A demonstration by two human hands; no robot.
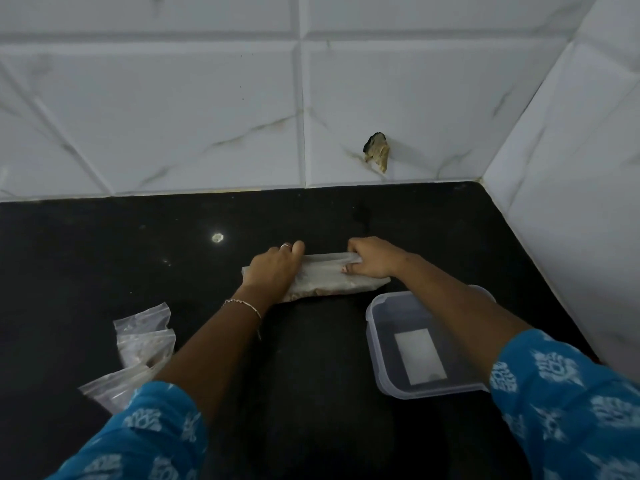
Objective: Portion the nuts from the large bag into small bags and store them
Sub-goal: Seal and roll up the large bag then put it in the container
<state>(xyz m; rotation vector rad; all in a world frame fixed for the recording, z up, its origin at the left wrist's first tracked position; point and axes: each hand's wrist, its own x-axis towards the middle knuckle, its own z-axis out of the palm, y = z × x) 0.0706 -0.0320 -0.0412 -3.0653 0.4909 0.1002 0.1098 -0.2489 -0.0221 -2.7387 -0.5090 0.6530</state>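
A clear plastic bag of brown nuts (325, 277) lies flat on the black countertop (104, 254), near its middle. My left hand (273, 268) presses down on the bag's left part, fingers curled over its top edge. My right hand (372, 259) pinches the bag's upper right edge. Several small clear zip bags (145, 341) holding nuts lie in a loose pile at the left, partly under my left forearm.
An open clear plastic container (377, 362) with a white label on its bottom stands right of the bag, under my right forearm. White marble-look tiled walls (207, 116) close off the back and the right side. A hole in one tile (376, 150) shows brown filler.
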